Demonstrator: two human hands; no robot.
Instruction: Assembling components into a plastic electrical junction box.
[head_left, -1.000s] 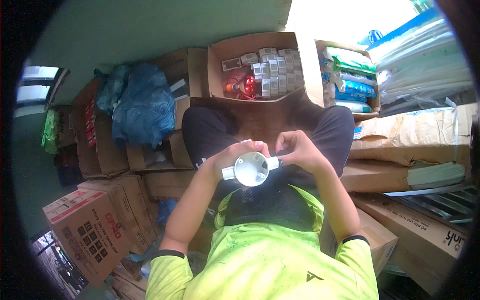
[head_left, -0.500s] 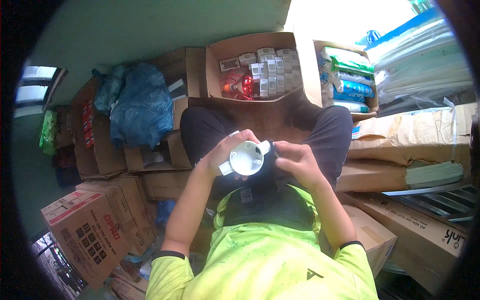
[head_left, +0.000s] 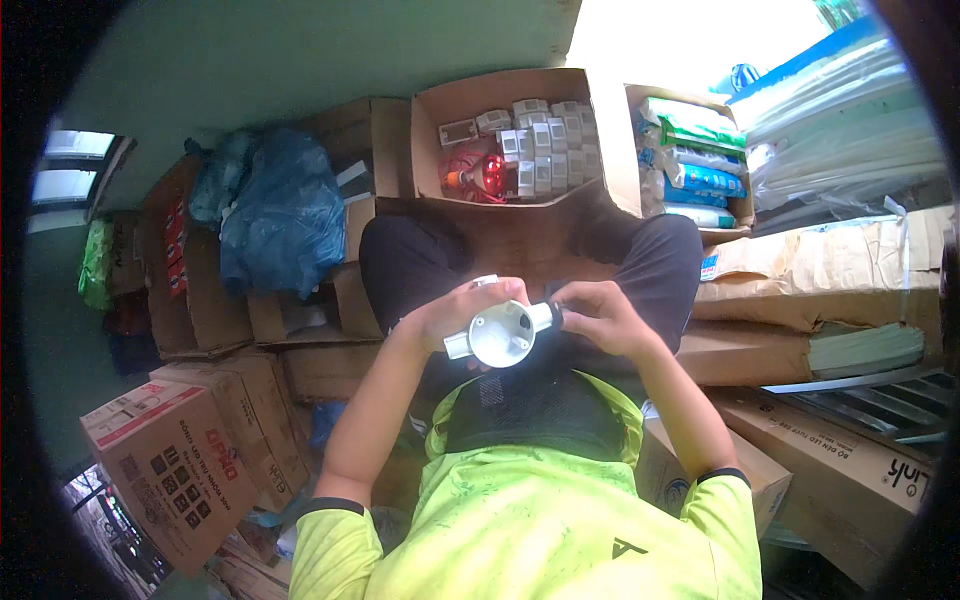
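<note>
A white round conduit junction box [head_left: 503, 343] with short pipe outlets is held over my lap, its open face turned up toward me. My left hand [head_left: 452, 312] is closed around its far left side, the thumb side along the top and fingertips showing underneath. At the box's right outlet sits a small black ring-like piece [head_left: 556, 316], pinched by the thumb and fingers of my right hand [head_left: 603, 318]. It touches the outlet's end; its exact kind is too small to make out.
Ahead stands a cardboard box [head_left: 425, 140] holding several pale switch boxes [head_left: 540, 150] and a red bulb [head_left: 488, 177]. Packaged bags fill another box [head_left: 634, 120] to its right. A blue plastic bag [head_left: 285, 215] lies left; cartons [head_left: 165, 470] crowd both sides.
The junction box has tilted and shifted slightly right and down, its right outlet pointing more toward my right hand. My right hand has turned with its fingers still at the outlet.
</note>
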